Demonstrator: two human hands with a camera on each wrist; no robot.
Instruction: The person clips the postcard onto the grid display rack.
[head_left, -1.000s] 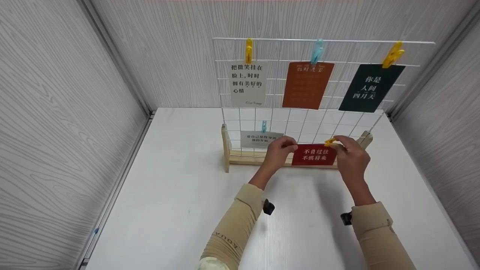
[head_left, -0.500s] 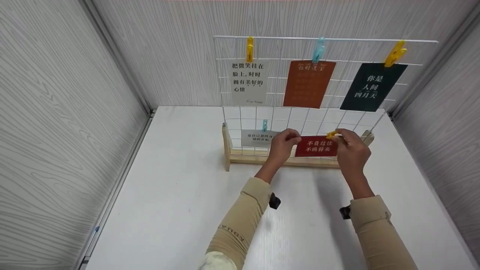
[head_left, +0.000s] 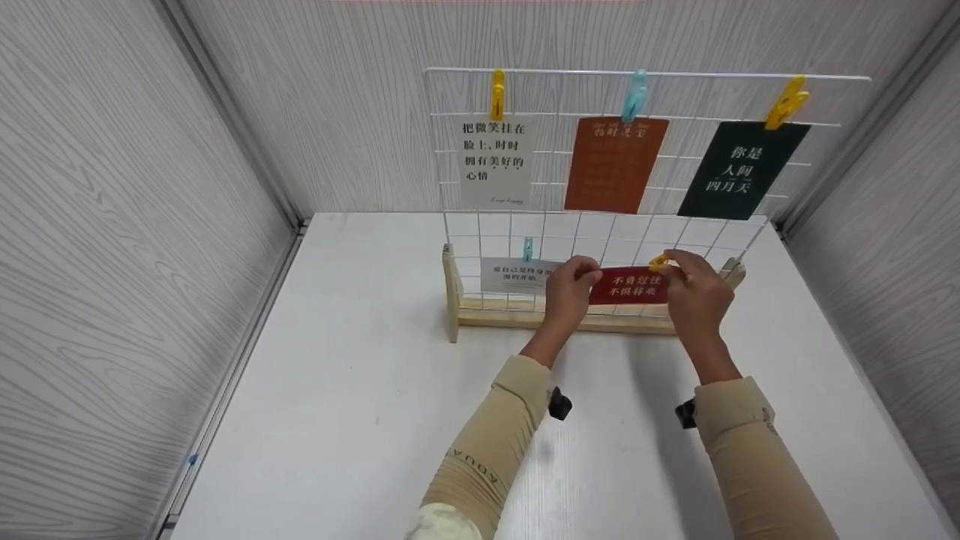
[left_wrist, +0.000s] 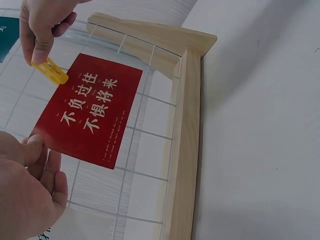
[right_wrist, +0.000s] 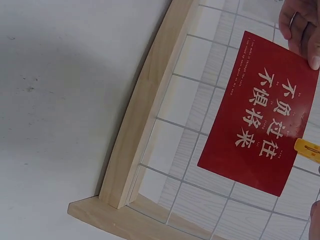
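A red card [head_left: 630,286] with white characters is held against the lower right of a white wire grid [head_left: 577,225]. My left hand [head_left: 571,294] pinches the card's upper left corner between thumb and fingers. With thumb and fingertips my right hand [head_left: 699,294] grips a yellow clip [head_left: 658,262], its tip at the card's top edge. The left wrist view shows the clip [left_wrist: 51,71] meeting that edge, the card [left_wrist: 90,110] lying in front of the wires. In the right wrist view the clip [right_wrist: 307,149] overlaps the card's edge, and most of the right hand is out of frame.
The grid stands in a wooden base [head_left: 502,318] on a white table [head_left: 360,420]. Along its top hang a white card [head_left: 495,163], an orange card [head_left: 616,165] and a dark green card [head_left: 744,171], each under a clip. A small grey card [head_left: 514,277] hangs lower left.
Both hands have raised the red card and yellow clip up and closer to the grid. The left hand has also shifted slightly right, overlapping the grey card more.
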